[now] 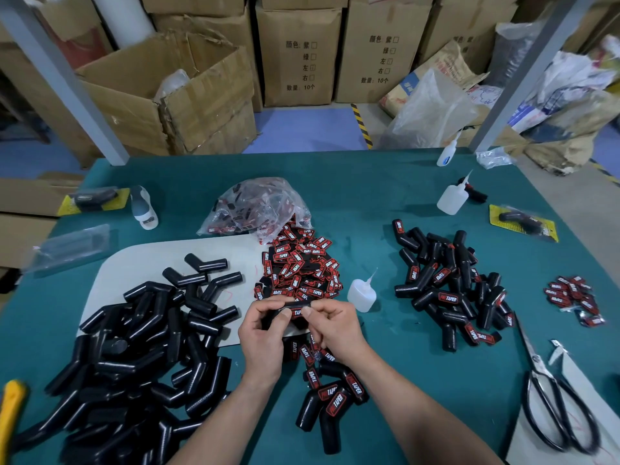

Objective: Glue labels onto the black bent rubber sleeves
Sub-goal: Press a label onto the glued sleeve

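While pinched by left hand [261, 337] and right hand [337, 325], 1 labelled sleeve [283, 308].

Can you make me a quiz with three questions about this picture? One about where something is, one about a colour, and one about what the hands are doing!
1. Where on the table are the scissors?
A. Far left. B. On the person's right. C. At the far edge.
2. What colour borders the loose labels?
A. Yellow. B. Blue. C. Red.
3. What are the left hand and right hand doing?
A. Both holding one sleeve. B. Lying flat. C. Waving.

Answers: 1 B, they lie near the table's right edge. 2 C, red rims show round the black patches. 3 A, both hands pinch a labelled sleeve between them.
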`<action>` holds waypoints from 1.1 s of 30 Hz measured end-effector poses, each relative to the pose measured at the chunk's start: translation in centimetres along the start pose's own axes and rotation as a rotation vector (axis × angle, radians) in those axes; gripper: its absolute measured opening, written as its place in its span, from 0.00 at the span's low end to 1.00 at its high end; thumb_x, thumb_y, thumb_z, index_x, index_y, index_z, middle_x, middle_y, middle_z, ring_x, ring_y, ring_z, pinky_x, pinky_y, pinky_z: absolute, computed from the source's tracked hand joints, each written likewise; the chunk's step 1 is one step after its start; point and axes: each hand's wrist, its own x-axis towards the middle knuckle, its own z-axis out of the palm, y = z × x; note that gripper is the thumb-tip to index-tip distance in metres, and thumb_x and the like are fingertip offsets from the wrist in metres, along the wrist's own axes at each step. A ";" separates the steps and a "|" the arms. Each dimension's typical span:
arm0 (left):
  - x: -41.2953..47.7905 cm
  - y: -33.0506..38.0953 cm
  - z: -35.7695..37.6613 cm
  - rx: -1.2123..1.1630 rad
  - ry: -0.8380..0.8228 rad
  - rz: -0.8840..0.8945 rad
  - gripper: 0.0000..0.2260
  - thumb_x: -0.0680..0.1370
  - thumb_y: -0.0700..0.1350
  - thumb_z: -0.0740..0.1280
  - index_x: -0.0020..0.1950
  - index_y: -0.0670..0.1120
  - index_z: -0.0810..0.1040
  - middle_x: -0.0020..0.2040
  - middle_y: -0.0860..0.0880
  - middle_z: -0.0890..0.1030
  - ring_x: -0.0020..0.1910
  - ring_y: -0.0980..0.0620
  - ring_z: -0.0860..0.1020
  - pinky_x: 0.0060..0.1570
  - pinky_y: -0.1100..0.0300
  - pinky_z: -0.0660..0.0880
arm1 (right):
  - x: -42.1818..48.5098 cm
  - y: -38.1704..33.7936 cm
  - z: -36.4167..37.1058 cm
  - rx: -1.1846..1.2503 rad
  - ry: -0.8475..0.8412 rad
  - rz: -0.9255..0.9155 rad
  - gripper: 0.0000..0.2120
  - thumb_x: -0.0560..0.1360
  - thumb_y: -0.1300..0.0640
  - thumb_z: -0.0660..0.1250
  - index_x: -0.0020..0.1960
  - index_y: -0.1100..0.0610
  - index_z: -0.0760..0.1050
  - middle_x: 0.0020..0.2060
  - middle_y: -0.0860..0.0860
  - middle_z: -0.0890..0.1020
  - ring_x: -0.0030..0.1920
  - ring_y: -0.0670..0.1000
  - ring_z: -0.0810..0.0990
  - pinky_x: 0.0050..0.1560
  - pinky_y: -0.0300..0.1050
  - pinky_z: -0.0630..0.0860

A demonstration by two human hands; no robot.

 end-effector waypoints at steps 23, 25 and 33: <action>-0.3 0.5 0.6 0.057 -0.015 0.007 0.10 0.73 0.36 0.71 0.46 0.52 0.81 0.50 0.48 0.87 0.53 0.51 0.83 0.57 0.64 0.76 | 0.5 0.6 0.0 0.007 0.048 -0.015 0.22 0.77 0.48 0.67 0.26 0.55 0.72 0.20 0.52 0.73 0.20 0.49 0.67 0.25 0.37 0.66; -0.4 0.4 0.6 0.061 -0.019 0.011 0.06 0.74 0.36 0.70 0.48 0.45 0.80 0.50 0.48 0.87 0.53 0.51 0.84 0.57 0.64 0.76 | 0.6 0.5 0.0 0.062 0.076 0.052 0.24 0.76 0.44 0.64 0.24 0.54 0.72 0.19 0.53 0.73 0.19 0.50 0.67 0.23 0.37 0.65; -0.3 0.0 0.3 0.125 -0.049 0.040 0.12 0.75 0.26 0.70 0.48 0.42 0.80 0.51 0.47 0.86 0.54 0.49 0.84 0.59 0.62 0.77 | 0.4 0.4 0.2 0.046 0.111 -0.016 0.22 0.76 0.45 0.69 0.29 0.56 0.74 0.19 0.51 0.72 0.21 0.47 0.67 0.27 0.38 0.66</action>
